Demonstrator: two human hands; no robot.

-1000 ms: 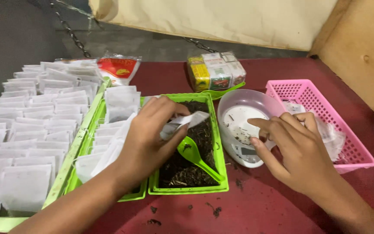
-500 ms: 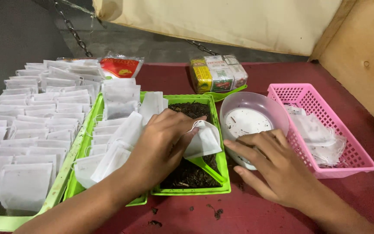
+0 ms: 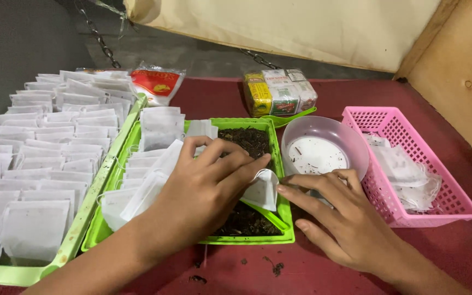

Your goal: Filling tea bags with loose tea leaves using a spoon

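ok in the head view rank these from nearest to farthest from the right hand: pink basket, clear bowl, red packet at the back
From the right hand:
1. clear bowl, just beyond its fingers
2. pink basket, to its right
3. red packet, far back left

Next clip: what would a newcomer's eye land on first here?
Two bare hands at centre: the left hand pinches a white tea bag over a green tray of dark loose tea, the right hand beside it. To the left, rows of filled white bags; on the right, a pink basket.
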